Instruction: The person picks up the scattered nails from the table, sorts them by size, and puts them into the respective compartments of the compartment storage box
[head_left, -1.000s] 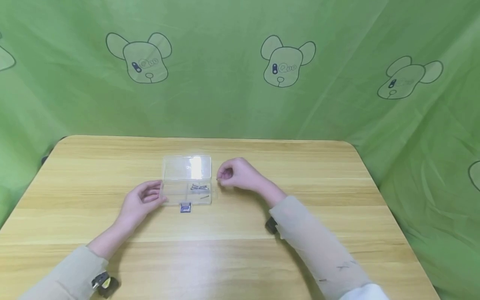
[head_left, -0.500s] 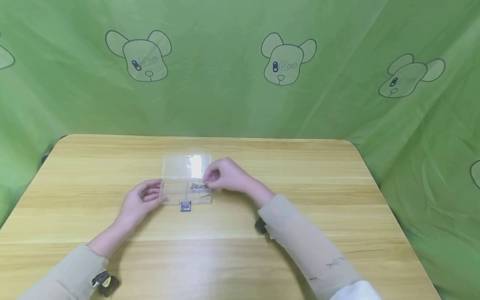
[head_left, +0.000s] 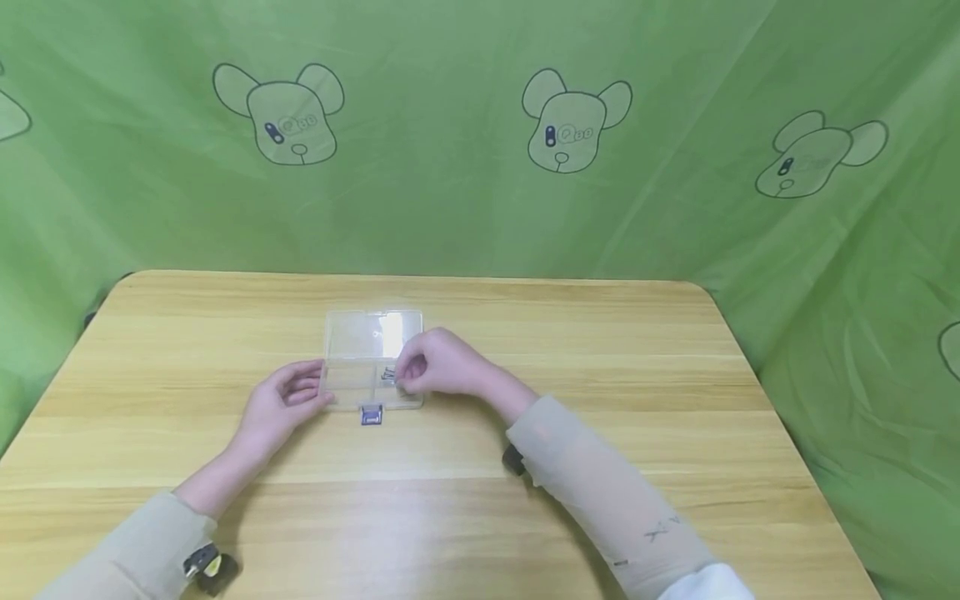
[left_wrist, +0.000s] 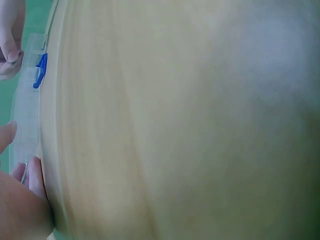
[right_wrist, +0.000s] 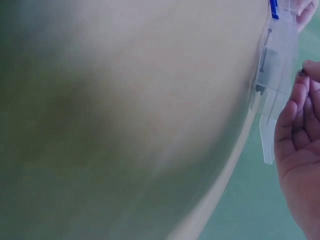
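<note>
A clear plastic compartment box [head_left: 348, 383] lies on the table with its lid [head_left: 348, 333] raised toward the back and a blue latch [head_left: 371, 415] at the front. My left hand [head_left: 273, 407] grips the box's left end, thumb at the front corner and fingers behind. Over the right-hand compartments is my right hand [head_left: 446, 364], thumb and forefinger pinching a small dark metal piece [right_wrist: 300, 73], mostly hidden by the fingertips. Thin nail-like metal pieces [head_left: 387, 374] lie in the back right compartment, partly covered by that hand. The left compartment is bare.
The wooden table [head_left: 480, 517] runs to a rounded far edge. A green curtain [head_left: 427, 208] with printed bear heads hangs behind it and along the sides. Each sleeve carries a small black device [head_left: 213, 571] near the wrist.
My right hand has moved left from beside the box to over its right compartments, then slightly toward the front, covering some metal pieces. My left hand and the box stay put.
</note>
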